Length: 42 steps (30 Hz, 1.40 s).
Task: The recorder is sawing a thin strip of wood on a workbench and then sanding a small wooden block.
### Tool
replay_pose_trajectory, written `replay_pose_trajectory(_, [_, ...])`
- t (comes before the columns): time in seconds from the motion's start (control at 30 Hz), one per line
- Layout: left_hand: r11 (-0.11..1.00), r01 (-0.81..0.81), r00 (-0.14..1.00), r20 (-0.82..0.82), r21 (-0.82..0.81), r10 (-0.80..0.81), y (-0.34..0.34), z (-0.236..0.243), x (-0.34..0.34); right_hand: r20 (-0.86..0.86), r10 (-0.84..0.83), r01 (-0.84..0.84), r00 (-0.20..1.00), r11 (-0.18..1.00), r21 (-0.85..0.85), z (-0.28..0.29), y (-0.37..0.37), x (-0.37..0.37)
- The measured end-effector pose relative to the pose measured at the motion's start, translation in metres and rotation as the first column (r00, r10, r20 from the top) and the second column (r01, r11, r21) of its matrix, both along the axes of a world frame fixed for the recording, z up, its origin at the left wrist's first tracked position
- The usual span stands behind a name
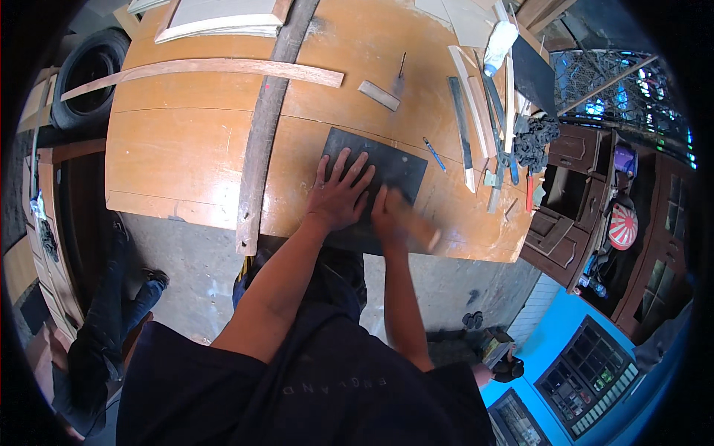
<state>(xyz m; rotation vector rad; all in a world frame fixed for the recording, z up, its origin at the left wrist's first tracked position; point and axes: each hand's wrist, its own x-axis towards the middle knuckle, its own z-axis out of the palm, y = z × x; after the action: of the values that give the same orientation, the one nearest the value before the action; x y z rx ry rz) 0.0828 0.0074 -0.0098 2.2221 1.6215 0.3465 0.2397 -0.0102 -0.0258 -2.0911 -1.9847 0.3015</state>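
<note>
A square black board lies near the front edge of the orange-brown wooden table. My left hand rests flat on the board, fingers spread, pressing on its left part. On the board's near right side, my right hand is closed round a light wooden block. The block is smeared by motion and sticks out to the right of the hand, so its exact kind cannot be made out. Beyond the board's right corner lies a blue pen. Farther off is a small flat wood piece.
A long dark beam crosses the table left of the board, under a thin wooden strip. Wood strips, a white bottle and a dark rag crowd the right side. Another person is at the left.
</note>
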Motion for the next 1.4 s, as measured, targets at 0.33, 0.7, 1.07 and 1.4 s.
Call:
replay_pose_trajectory(0.33, [0.999,0.028,1.0,-0.011,-0.018,-0.028,0.001,0.003,0.003,0.104,0.002,-0.012,0.995,0.996,0.092,0.006,0.039,0.003])
replay_pose_trajectory(0.7, [1.0,0.006,1.0,-0.03,-0.004,-0.006,0.0,0.002,-0.001,-0.244,0.029,-0.02,0.969,0.999,0.037,0.017,-0.064,-0.005])
replay_pose_trajectory(1.07, [1.0,-0.002,1.0,-0.017,-0.025,0.001,0.0,0.0,-0.003,0.094,0.045,-0.072,0.995,0.949,0.307,0.0,0.028,-0.007])
replay_pose_trajectory(1.4, [1.0,0.009,1.0,0.006,0.002,-0.009,0.001,0.0,0.005,0.056,0.007,-0.016,0.998,0.986,0.166,0.003,0.039,0.001])
